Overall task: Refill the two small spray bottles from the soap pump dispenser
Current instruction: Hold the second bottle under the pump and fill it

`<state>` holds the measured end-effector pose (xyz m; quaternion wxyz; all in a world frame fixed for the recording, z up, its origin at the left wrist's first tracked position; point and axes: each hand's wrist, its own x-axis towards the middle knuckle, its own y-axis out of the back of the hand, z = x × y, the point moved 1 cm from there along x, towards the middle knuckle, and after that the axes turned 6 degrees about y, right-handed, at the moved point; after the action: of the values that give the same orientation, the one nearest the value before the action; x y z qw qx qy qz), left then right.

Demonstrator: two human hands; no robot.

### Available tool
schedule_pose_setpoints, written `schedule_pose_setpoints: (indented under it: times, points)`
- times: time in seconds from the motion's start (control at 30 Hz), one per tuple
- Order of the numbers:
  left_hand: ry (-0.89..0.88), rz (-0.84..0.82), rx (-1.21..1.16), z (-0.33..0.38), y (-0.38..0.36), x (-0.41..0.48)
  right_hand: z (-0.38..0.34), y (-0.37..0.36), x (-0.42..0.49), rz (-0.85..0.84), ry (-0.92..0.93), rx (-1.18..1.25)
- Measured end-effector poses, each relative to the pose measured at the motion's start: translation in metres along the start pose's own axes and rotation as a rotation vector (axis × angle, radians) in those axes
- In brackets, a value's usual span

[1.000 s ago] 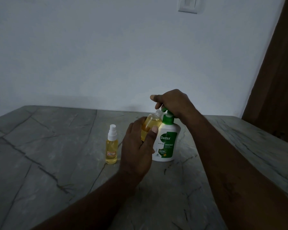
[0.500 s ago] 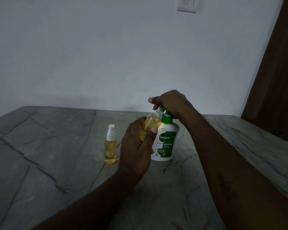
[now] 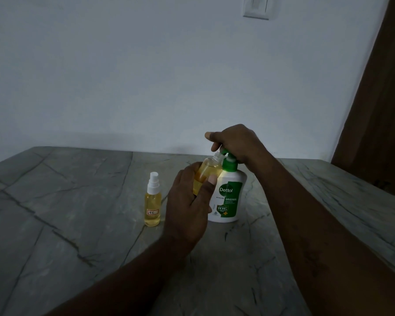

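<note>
A white soap pump dispenser [image 3: 229,197] with a green label and green pump stands on the grey stone table [image 3: 78,224]. My right hand [image 3: 235,142] lies over the pump head, fingers curled down on it. My left hand [image 3: 189,206] grips an uncapped small spray bottle [image 3: 209,168] of yellow liquid, tilted so its open neck sits under the pump spout. A second small spray bottle [image 3: 152,201] with a white spray cap and a small label stands upright to the left, apart from both hands.
A white wall rises behind the table, with a light switch [image 3: 255,8] high up. A brown door [image 3: 379,110] stands at the right. The table's far edge meets the wall.
Nothing has visibly moved apart from a slight shift of the camera; both hands keep their hold on the bottle and the pump.
</note>
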<state>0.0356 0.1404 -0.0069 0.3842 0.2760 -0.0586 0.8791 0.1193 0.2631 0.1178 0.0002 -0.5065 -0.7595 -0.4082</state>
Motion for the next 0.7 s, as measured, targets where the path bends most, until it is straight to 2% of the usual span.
schedule_pose_setpoints:
  times: [0.1,0.5,0.7]
  points:
    - [-0.003,-0.006,-0.010,-0.0003,0.0003,0.0006,-0.0030,0.0041,0.0018,0.049,0.046,-0.042]
    - [-0.009,-0.019,-0.038,0.0008,-0.0002,-0.0001,-0.0006,-0.0009,-0.0003,-0.063,-0.049,0.025]
    - [-0.001,-0.002,-0.017,-0.0014,-0.0003,0.0006,-0.0009,-0.0011,-0.0015,-0.067,-0.046,0.020]
